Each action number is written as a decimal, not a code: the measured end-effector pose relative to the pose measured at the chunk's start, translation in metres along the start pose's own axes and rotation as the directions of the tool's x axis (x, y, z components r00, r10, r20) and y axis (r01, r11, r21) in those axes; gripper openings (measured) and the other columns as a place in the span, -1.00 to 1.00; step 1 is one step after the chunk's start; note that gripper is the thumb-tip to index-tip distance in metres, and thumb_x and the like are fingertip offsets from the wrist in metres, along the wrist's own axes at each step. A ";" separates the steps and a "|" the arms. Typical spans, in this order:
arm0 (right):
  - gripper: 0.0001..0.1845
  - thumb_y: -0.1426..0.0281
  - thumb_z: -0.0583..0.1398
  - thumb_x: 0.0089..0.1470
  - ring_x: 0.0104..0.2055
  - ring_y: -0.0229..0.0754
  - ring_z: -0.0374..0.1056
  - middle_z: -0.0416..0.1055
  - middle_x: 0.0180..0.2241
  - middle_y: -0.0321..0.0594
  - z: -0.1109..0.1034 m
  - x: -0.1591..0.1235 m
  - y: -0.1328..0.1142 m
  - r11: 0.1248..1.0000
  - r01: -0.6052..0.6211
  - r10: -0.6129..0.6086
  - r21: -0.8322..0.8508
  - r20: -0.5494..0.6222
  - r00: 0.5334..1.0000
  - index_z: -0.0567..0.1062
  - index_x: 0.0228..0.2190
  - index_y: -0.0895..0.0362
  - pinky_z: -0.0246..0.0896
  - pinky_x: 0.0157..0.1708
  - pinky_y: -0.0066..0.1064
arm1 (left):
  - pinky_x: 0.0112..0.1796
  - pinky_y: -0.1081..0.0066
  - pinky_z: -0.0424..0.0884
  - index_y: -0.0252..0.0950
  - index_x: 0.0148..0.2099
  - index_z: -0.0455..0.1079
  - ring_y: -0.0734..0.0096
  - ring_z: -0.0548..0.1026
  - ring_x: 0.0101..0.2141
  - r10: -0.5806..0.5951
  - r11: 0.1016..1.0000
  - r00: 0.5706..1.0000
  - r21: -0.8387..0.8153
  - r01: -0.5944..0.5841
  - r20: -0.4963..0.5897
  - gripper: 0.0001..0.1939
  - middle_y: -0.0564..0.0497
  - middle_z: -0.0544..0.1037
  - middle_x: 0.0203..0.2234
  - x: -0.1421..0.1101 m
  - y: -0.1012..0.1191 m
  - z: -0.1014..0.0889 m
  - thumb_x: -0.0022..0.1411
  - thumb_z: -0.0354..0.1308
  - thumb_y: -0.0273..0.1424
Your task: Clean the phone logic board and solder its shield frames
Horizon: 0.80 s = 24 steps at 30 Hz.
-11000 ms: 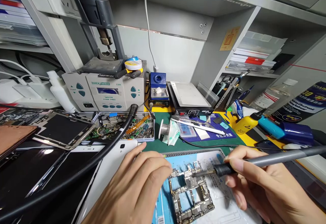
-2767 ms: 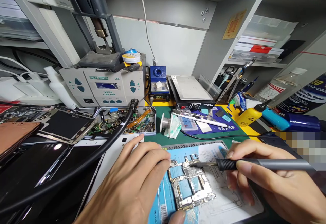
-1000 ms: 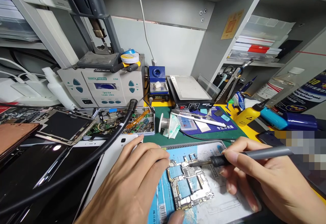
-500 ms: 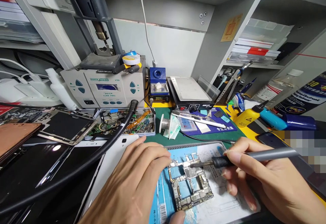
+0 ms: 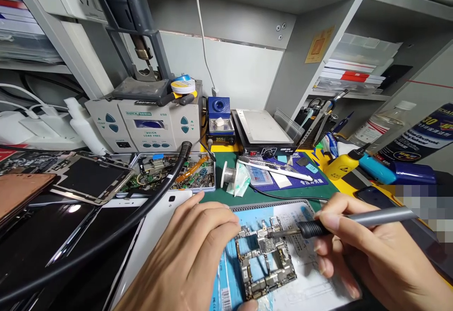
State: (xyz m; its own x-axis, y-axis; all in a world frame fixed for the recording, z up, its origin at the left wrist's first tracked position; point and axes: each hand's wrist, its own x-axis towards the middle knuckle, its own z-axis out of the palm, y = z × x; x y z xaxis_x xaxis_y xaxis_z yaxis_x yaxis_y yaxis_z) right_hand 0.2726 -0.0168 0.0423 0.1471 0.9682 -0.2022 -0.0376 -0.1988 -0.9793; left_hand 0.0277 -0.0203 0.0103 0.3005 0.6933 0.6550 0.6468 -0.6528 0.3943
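A phone circuit board [image 5: 272, 273] with cut-out openings lies on a blue and white printed booklet [image 5: 226, 254]. My left hand [image 5: 191, 240] is curved around the board's left side, fingertips at its upper left corner and thumb at its lower edge. In my right hand [image 5: 361, 235] is a soldering iron [image 5: 313, 229], held like a pen by its dark grip. Its tip points left onto the upper middle of the board, by a silvery square area. Whether the tip touches the board I cannot tell.
Behind are a hot-air station [image 5: 148, 122], a solder spool [image 5: 230, 175], a heating plate [image 5: 262, 127] and a tray of boards [image 5: 170, 169]. A thick black hose [image 5: 123, 226] crosses phones on the left. A yellow bottle [image 5: 341, 164] stands right.
The soldering iron's tip has shifted slightly right and down over the board. My left hand keeps its place on the board. The whole view has tilted a little.
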 end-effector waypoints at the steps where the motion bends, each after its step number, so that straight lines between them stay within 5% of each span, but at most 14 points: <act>1: -0.55 0.05 0.48 -0.11 -0.75 -0.20 0.39 0.50 -0.69 -0.25 -0.001 0.000 0.000 1.000 0.004 -0.004 0.000 0.007 1.000 0.47 -0.59 0.09 0.18 -0.85 -0.58 | 0.31 0.26 0.17 -0.22 0.05 0.33 0.23 0.45 0.11 0.009 1.000 1.000 -0.002 -0.009 0.004 -0.61 0.00 0.53 -0.04 0.000 -0.001 -0.001 0.18 0.22 -0.30; 15: -0.68 0.11 0.46 -0.07 -0.75 -0.07 0.43 0.48 -0.70 -0.25 -0.024 0.012 0.022 0.999 0.043 -0.042 -0.014 0.075 0.996 0.54 -0.54 0.03 0.19 -0.89 -0.49 | 0.34 0.38 0.07 -0.18 0.11 0.34 0.32 0.44 0.13 0.114 0.993 0.991 -0.042 -0.111 0.076 -0.46 0.08 0.53 0.01 -0.002 -0.020 -0.005 0.09 0.36 -0.31; 24: -0.66 0.10 0.48 -0.10 -0.74 -0.13 0.41 0.46 -0.72 -0.25 -0.018 0.007 0.014 1.000 0.004 -0.004 0.001 0.077 0.997 0.56 -0.52 0.06 0.17 -0.86 -0.55 | 0.33 0.35 0.10 -0.18 0.13 0.32 0.29 0.46 0.11 0.132 0.991 0.988 -0.004 -0.132 0.081 -0.44 0.08 0.54 0.00 0.001 -0.020 -0.006 0.09 0.35 -0.26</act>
State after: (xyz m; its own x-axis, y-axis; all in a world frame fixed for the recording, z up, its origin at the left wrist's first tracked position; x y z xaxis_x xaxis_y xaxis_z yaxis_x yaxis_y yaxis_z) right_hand 0.2906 -0.0155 0.0274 0.0712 0.9778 -0.1971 -0.0378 -0.1948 -0.9801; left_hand 0.0108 -0.0090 0.0072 0.4388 0.6234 0.6472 0.5983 -0.7400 0.3071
